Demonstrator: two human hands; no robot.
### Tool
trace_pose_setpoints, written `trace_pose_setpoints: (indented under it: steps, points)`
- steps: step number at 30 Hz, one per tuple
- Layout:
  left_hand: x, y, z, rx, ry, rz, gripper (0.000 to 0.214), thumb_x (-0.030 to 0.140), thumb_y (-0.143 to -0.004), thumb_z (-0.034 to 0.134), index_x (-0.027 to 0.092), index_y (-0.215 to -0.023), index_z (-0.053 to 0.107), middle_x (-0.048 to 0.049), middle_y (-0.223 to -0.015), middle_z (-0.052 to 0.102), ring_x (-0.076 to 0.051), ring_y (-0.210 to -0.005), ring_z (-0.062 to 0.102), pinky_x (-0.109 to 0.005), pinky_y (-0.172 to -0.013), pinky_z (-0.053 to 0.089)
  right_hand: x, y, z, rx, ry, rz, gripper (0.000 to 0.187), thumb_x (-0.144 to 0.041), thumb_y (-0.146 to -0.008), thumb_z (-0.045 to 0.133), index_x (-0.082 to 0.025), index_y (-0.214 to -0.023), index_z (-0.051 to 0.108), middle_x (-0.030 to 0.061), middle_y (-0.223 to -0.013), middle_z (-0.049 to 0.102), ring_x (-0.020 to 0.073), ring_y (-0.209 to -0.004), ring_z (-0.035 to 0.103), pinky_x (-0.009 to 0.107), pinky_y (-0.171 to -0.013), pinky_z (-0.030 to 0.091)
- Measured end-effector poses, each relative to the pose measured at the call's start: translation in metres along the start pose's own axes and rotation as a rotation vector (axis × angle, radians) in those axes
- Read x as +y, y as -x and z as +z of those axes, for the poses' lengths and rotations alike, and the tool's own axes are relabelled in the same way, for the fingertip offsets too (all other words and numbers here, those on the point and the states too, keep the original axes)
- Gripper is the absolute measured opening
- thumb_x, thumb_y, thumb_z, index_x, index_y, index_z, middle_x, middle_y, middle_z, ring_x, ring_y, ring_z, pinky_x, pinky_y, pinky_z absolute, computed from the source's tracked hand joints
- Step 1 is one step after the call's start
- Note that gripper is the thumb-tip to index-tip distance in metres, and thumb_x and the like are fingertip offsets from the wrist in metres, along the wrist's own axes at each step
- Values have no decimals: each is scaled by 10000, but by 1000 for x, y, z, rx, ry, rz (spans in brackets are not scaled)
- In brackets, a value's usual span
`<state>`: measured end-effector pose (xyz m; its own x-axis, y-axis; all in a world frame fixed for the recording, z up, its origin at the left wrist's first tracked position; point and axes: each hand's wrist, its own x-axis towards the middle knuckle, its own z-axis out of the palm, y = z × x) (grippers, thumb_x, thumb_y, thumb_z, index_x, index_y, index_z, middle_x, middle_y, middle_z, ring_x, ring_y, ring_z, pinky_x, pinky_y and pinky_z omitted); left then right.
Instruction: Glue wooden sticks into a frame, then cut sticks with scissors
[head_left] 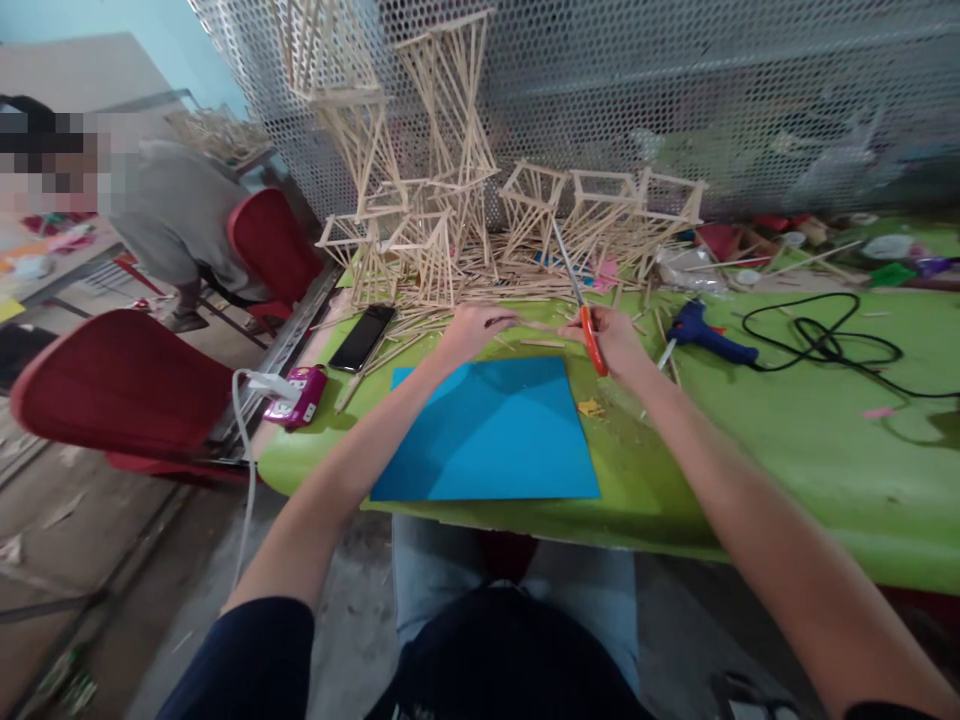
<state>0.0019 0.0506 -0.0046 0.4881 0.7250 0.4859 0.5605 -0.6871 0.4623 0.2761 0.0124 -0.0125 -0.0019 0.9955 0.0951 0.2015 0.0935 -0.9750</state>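
Observation:
My right hand (615,338) grips orange-handled scissors (585,318), their blades pointing away toward the stick pile. My left hand (471,328) rests just beyond a blue paper sheet (491,430), fingers pinching a thin wooden stick (541,343) that runs toward the scissors. Both hands sit close together over the green table (787,440). Loose wooden sticks (420,310) lie scattered right behind them.
Stick-frame towers (442,150) stand at the back against a mesh wall. A blue glue gun (705,335) with black cable lies right. A black phone (363,337) and pink power strip (300,395) sit left. Red chairs (120,385) and a seated person (172,215) are left.

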Motion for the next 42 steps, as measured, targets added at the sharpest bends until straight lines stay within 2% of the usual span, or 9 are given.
trace_pose_setpoints:
  steps: [3, 7, 10, 15, 21, 26, 30, 35, 42]
  points:
    - [-4, -6, 1, -69, -43, -13, 202, 278, -1017, 695, 214, -1123, 856, -74, -1085, 845, -213, -998, 783, -330, -956, 576, 5, -5, -4, 1, 123, -22, 465, -520, -601, 927, -218, -779, 622, 0, -729, 684, 178, -695, 595, 307, -641, 464]
    - [-4, -9, 4, -187, -34, -8, 177, 281, -995, 724, 221, -1094, 858, -58, -1056, 846, -207, -960, 774, -317, -948, 562, 8, -5, -12, 43, 375, -98, 406, -551, -713, 841, -224, -787, 612, 12, -728, 667, 186, -673, 573, 322, -636, 439]
    - [-2, -4, 10, -207, -29, -8, 177, 276, -996, 717, 223, -1098, 851, -57, -1071, 842, -212, -970, 756, -330, -961, 552, 8, 0, -15, 26, 538, -161, 338, -524, -773, 772, -223, -821, 625, 36, -769, 697, 208, -708, 604, 324, -651, 437]
    - [-11, 7, 8, -220, -116, -13, 196, 296, -1004, 695, 236, -1127, 835, -72, -1137, 819, -251, -1136, 702, -381, -1069, 517, 10, 6, -19, -14, 701, -193, 216, -405, -769, 736, -209, -845, 685, 96, -862, 771, 246, -745, 635, 342, -669, 417]
    - [-37, 8, -10, -48, -207, -68, 253, 303, -1057, 595, 220, -1161, 809, -91, -1216, 786, -270, -1220, 660, -438, -1134, 480, 9, 2, -23, -11, 778, -213, 219, -413, -787, 737, -218, -885, 720, 110, -929, 800, 280, -800, 678, 344, -660, 420]
    - [-42, 5, -5, -78, -340, -159, 275, 356, -1017, 656, 194, -1186, 800, -135, -1308, 747, -333, -1301, 605, -498, -1154, 466, 7, 3, -14, -37, 856, -248, 239, -468, -813, 739, -240, -879, 710, 103, -970, 803, 298, -832, 698, 346, -651, 416]
    - [-39, 3, 2, -102, -337, -204, 269, 372, -1010, 653, 200, -1134, 818, -133, -1245, 759, -331, -1276, 613, -484, -1134, 476, 6, 4, -8, -48, 857, -249, 218, -455, -814, 748, -253, -879, 701, 83, -976, 806, 296, -845, 704, 341, -656, 421]
    - [-38, 2, -1, -89, -287, -256, 209, 338, -967, 702, 210, -1087, 816, -108, -1155, 777, -299, -1191, 646, -457, -1109, 475, 7, 2, -10, -54, 843, -229, 187, -391, -804, 755, -257, -929, 722, 74, -1012, 810, 288, -854, 702, 339, -671, 431]
    - [-34, 3, -4, -124, -285, -170, 175, 310, -1004, 675, 236, -1086, 811, -100, -1194, 767, -307, -1249, 595, -473, -1133, 419, 5, 2, -13, 40, 749, -270, 154, -298, -777, 742, -243, -919, 718, 78, -1030, 804, 296, -900, 706, 362, -725, 469]
